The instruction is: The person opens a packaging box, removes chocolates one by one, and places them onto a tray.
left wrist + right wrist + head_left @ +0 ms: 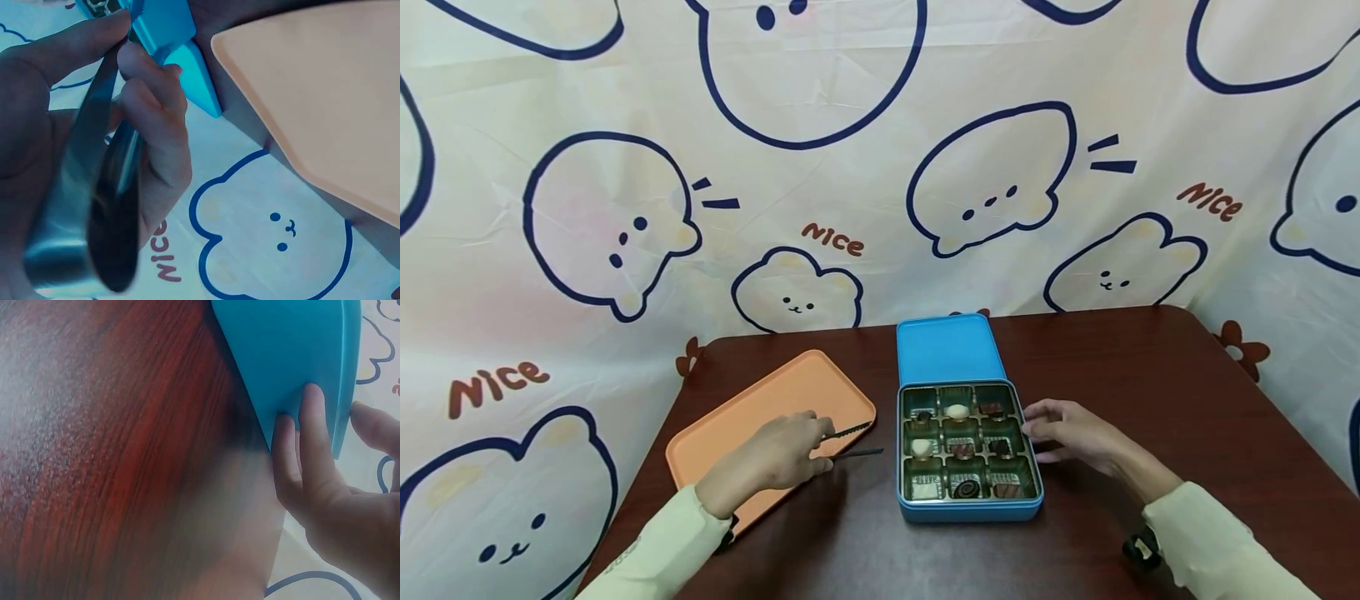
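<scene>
My left hand (pixel 782 450) grips a pair of metal tongs (pixel 65 219), their two tips spread apart over the near right edge of the orange tray (pixel 775 396). Nothing is between the tips. Right of them stands a blue tin (pixel 970 513), its lid (pixel 950 348) swung back. Chocolates sit in its gold divided insert, among them a round white chocolate (pixel 957 412) and a dark swirled chocolate (pixel 966 489). At the tin's right side, my right hand (pixel 1075 435) rests with straight fingers (pixel 315 431) on the wall and its thumb by the upper edge.
The dark wooden table (pixel 1165 400) carries the tray on the left and the tin in the middle. Behind it hangs a pale curtain (pixel 880 200) printed with bears. A dark band (pixel 1142 550) sits at the right wrist.
</scene>
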The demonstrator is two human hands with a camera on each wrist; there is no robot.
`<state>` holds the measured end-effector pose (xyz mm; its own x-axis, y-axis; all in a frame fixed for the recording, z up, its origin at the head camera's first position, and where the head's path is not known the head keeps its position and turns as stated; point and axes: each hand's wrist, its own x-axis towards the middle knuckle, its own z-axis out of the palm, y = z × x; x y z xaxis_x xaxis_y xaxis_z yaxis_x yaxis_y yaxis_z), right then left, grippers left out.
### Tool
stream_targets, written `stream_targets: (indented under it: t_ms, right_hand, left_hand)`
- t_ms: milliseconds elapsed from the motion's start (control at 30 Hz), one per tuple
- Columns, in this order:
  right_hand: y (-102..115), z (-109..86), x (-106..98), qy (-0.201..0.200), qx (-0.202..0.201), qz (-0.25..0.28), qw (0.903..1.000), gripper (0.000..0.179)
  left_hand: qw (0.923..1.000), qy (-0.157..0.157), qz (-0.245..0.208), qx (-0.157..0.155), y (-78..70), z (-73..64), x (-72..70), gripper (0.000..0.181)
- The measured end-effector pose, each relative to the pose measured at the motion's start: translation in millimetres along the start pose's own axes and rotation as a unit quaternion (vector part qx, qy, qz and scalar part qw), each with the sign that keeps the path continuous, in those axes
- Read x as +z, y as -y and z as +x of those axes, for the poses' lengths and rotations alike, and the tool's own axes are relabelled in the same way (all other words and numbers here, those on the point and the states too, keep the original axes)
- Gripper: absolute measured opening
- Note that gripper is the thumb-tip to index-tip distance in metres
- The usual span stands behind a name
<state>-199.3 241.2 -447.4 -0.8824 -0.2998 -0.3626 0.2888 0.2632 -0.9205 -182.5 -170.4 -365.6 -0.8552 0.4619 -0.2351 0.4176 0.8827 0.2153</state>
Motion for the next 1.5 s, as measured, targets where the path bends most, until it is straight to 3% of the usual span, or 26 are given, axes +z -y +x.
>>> stream_targets:
  t_ms: [333, 667, 1067, 1500]
  right_hand:
    - [-3.1, 5.5, -2.6, 0.003, 0.018, 0.016, 0.9997, 0.056]
    - [-2.4, 5.2, -1.5, -0.001, 0.022, 0.017, 0.9996, 0.056]
    - [-3.4, 6.0, -0.9, -0.006, 0.026, 0.012, 0.9996, 0.056]
    - [-5.6, 8.3, 0.4, -0.019, 0.03, 0.012, 0.9993, 0.054]
  left_hand:
    - [0.9999, -0.013, -0.008, -0.007, -2.6, 8.7, -10.9, 0.04]
    - [0.9982, -0.048, -0.002, 0.035, -3.9, 21.0, -20.3, 0.039]
    - [0.992, -0.098, 0.012, 0.079, -1.4, 38.5, -19.2, 0.037]
    - [0.9916, -0.087, 0.032, 0.091, 1.4, 49.8, -15.7, 0.042]
